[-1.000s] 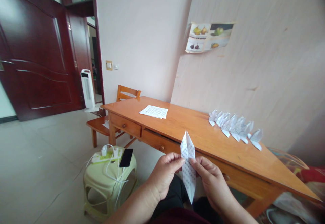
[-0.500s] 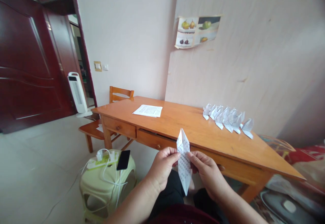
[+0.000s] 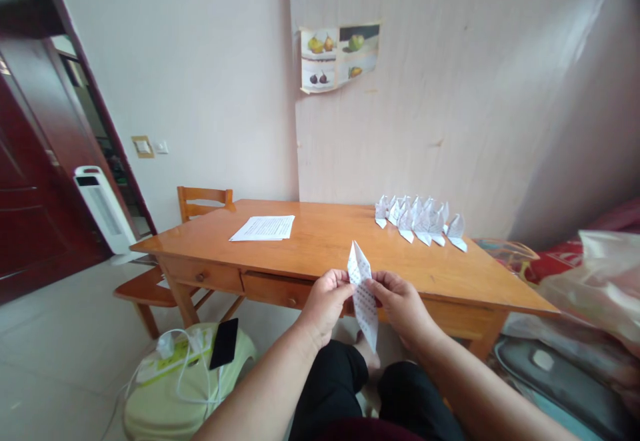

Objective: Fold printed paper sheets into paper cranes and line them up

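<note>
A narrow, diamond-shaped piece of folded paper (image 3: 364, 300), white with dark print, is held upright over my lap, its split tip pointing up. My left hand (image 3: 329, 301) pinches its left edge between thumb and fingers. On the opposite edge, my right hand (image 3: 397, 301) grips it the same way, thumb on the front face. The fingertips behind the paper are hidden. Beyond my hands, several folded paper figures (image 3: 423, 220) stand in rows on the wooden table (image 3: 330, 228). A stack of printed sheets (image 3: 263, 228) lies toward the table's left end.
At lower left, a pale green stool (image 3: 165, 408) bears a power strip (image 3: 173, 358), white cables and a black phone (image 3: 224, 344). A wooden chair (image 3: 204, 201) stands behind the table's left end. To the right are plastic bags (image 3: 580, 281) and a dark grey case (image 3: 560, 381).
The view has turned to the right, so the table and stool sit further left. Both hands still hold the folded paper, whose lower end now leans slightly more to the right.
</note>
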Tool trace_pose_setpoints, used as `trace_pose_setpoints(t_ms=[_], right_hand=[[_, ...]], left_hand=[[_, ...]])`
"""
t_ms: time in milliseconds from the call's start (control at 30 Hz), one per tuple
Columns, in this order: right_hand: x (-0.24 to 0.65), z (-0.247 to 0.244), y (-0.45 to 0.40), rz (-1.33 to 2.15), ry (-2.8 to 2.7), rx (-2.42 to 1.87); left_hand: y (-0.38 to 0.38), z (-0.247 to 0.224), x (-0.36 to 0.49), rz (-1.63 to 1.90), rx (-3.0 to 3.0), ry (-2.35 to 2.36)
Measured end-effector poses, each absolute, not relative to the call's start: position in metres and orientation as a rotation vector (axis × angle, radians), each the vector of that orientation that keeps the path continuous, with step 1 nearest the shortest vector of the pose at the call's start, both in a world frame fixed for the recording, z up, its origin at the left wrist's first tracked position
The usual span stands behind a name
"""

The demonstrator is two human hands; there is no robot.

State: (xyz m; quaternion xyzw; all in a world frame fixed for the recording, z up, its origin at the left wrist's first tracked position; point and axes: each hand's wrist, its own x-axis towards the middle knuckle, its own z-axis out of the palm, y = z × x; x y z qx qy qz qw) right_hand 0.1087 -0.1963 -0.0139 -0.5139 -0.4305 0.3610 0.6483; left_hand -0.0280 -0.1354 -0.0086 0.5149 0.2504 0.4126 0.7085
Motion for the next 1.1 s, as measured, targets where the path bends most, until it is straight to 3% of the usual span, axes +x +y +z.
trace_pose_setpoints(t_ms=[533, 1100], right_hand=[[0.122, -0.024, -0.218, 0.919, -1.031, -1.055], [0.13, -0.021, -0.25, 0.396, -1.71, -1.137]], left_hand=[[-0.136, -0.017, -0.024, 0.794, 1.109, 0.615], [-0.158, 0.008, -0.031, 0.819, 1.147, 0.671]])
